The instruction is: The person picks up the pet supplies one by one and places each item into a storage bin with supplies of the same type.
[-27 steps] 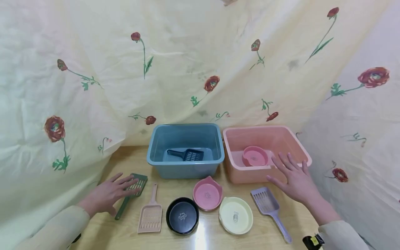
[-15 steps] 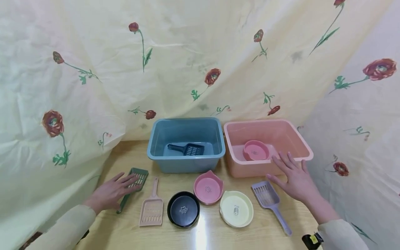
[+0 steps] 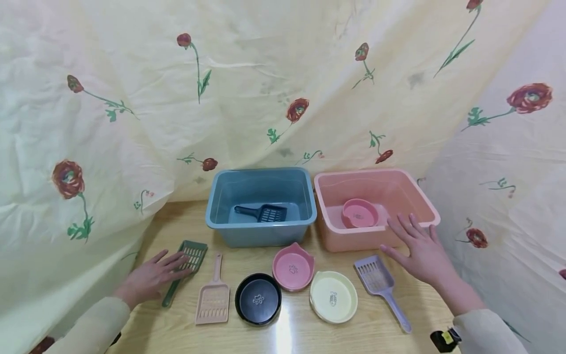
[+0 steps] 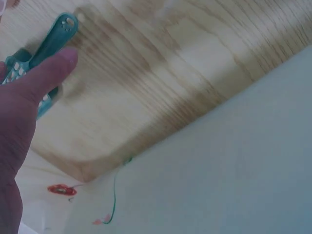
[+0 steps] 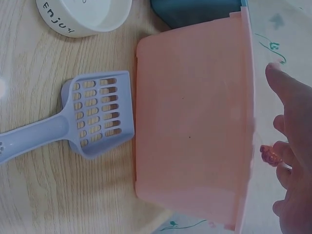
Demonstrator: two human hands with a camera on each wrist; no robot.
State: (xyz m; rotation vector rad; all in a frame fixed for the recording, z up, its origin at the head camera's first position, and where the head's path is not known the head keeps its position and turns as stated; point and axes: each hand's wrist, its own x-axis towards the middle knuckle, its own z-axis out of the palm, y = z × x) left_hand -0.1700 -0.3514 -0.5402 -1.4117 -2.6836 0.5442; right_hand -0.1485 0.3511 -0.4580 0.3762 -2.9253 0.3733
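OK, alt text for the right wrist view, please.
Right hand at frame's right edge beside a pink plastic tub; lavender slotted litter scoop on tabletop left of the tub. Bowl marked Enjoy and blue tub cut off at top.

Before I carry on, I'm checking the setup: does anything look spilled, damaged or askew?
Nothing stands out: no spill or damage shows. The black bowl, pink bowl and cream bowl stand upright on the table; the beige scoop, lavender scoop and green scoop, partly behind the left hand, lie at differing angles, which looks ordinary.
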